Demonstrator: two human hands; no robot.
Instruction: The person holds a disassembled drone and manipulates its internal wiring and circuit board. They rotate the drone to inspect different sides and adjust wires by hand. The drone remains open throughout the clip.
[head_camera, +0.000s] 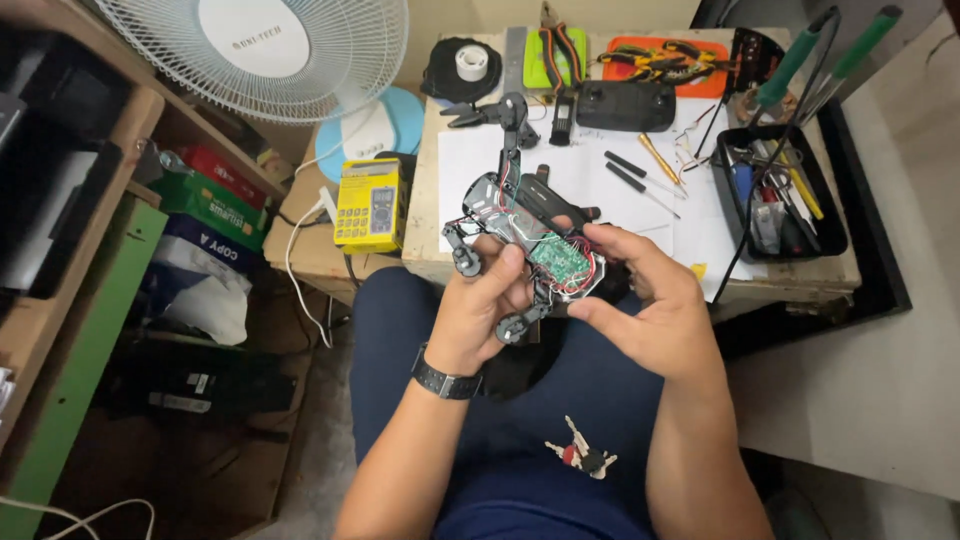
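Note:
A small black drone with its shell off, showing a green circuit board and red and white wires, is held over my lap. My left hand, with a black wristband, grips its lower left side, the thumb lying near the board. On the right, my right hand holds the frame's edge, fingers curled toward the board. One drone arm sticks up toward the table.
A low table covered with white paper carries screwdrivers, a black controller, pliers, tape and a black tool tray. A yellow multimeter lies at left, below a white fan. Shelves stand on the far left.

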